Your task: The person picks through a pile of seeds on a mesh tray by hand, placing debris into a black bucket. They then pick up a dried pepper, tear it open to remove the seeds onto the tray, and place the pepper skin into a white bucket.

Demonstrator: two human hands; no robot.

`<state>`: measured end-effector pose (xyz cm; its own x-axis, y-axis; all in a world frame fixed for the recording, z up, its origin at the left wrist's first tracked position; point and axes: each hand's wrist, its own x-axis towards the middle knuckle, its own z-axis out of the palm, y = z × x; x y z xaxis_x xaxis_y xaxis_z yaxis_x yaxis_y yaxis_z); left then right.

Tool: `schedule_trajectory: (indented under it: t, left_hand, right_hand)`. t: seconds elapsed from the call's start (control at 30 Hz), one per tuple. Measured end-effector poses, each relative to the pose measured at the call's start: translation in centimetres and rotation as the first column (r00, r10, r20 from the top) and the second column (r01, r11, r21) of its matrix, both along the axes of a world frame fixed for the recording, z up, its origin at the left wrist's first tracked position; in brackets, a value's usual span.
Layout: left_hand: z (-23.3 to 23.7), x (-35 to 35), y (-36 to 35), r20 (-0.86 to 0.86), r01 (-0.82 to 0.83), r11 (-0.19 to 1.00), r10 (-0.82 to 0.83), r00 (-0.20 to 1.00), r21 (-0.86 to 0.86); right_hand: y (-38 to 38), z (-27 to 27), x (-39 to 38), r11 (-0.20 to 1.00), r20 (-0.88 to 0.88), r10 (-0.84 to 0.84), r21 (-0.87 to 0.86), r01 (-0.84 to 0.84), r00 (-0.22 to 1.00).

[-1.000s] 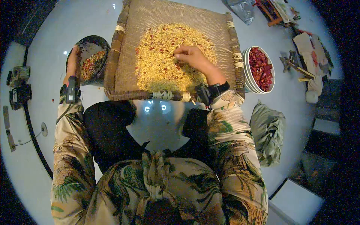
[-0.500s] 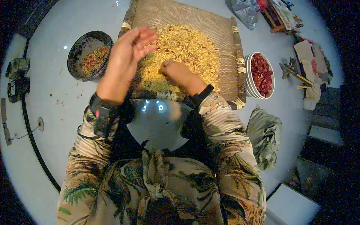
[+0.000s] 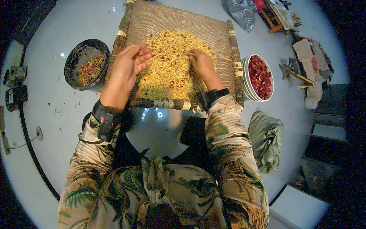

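Observation:
A heap of small yellow grain-like pieces with scattered red bits (image 3: 167, 63) lies on a woven mesh tray (image 3: 160, 17) with a wooden pole frame. Over the heap's left side, my left hand (image 3: 131, 63) is open, palm turned inward, fingers loosely curved. My right hand (image 3: 203, 65) is at the heap's right part, fingers pinched together; anything between them is too small to make out. A patch of greenish bits (image 3: 157, 92) lies at the near edge of the heap.
Left of the tray stands a black bowl (image 3: 72, 63) with mixed red and yellowish pieces. Right of it is a white bucket (image 3: 247, 82) of dark red dried pieces. A grey-green cloth bundle (image 3: 265, 141) lies near my right arm, and a grey plastic bag (image 3: 241, 15) lies farther off.
My right hand has moved right and away from me across the heap, from its near middle. My left hand has lowered slightly, still open. The view has shifted a little.

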<state>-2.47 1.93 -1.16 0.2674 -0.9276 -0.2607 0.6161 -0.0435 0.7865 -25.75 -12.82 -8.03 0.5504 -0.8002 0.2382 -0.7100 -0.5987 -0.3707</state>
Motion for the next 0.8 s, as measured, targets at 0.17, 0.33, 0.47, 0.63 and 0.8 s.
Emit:
schedule_trajectory:
  t: [0.17,0.33,0.47,0.63,0.8]
  left_hand:
    - [0.5,-0.1,0.3,-0.002,-0.043,0.999,0.043,0.999,0.010]
    - [0.4,0.1,0.8,-0.010,-0.059,0.998,0.059,0.998,-0.010]
    - [0.1,0.6,1.4,-0.019,-0.098,0.995,0.098,0.995,-0.011]
    - [1.0,1.5,3.5,-0.025,-0.156,0.987,0.156,0.987,-0.023]
    - [-0.2,3.9,5.0,-0.014,-0.185,0.983,0.185,0.983,-0.015]
  right_hand:
    - [0.4,-2.7,-0.4,0.995,-0.073,0.035,0.092,-0.028,0.997]
    - [4.1,-1.5,2.4,0.929,-0.134,0.368,0.094,-0.358,0.920]
    - [4.9,-1.7,1.5,0.899,-0.252,0.437,0.094,-0.428,0.863]
    - [4.4,-1.7,-2.2,0.969,-0.209,0.246,0.054,-0.240,0.947]
    - [6.4,1.8,-5.0,0.981,0.021,0.045,0.190,-0.048,0.999]
